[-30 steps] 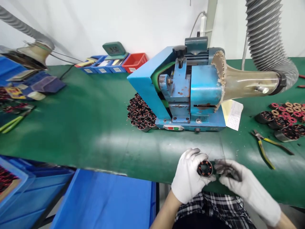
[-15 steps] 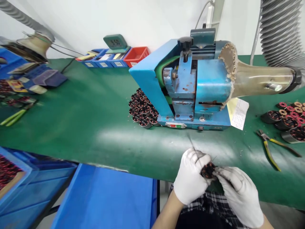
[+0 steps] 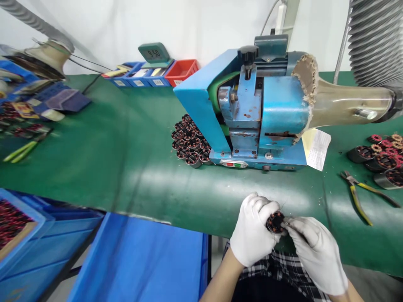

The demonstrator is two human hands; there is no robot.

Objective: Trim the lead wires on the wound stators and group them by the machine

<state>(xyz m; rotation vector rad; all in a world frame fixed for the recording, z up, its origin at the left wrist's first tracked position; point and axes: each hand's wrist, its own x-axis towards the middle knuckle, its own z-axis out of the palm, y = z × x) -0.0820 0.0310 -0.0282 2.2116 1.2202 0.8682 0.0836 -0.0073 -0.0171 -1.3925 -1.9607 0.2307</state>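
My left hand [image 3: 255, 231], in a white glove, is wrapped around a motor stator [image 3: 275, 222], a small round part with a black inside and copper windings around its open end. Fine wires stick out near it. The open end is turned up toward me, just above the table's front edge. My right hand [image 3: 316, 251], also gloved, is closed in a pinch at the stator's right rim. What its fingertips grip is too small to make out.
A blue belt-driven machine [image 3: 283, 100] stands on the green table [image 3: 151, 188], with several stators [image 3: 192, 158] beside it. To the right lie yellow-handled cutters [image 3: 355, 193] and more stators [image 3: 385, 160]. A blue bin [image 3: 151, 260] sits below the front edge.
The view has shifted slightly. Both hands stay at the stator, whose open end now faces me a little more; my right fingers remain pinched at its rim.
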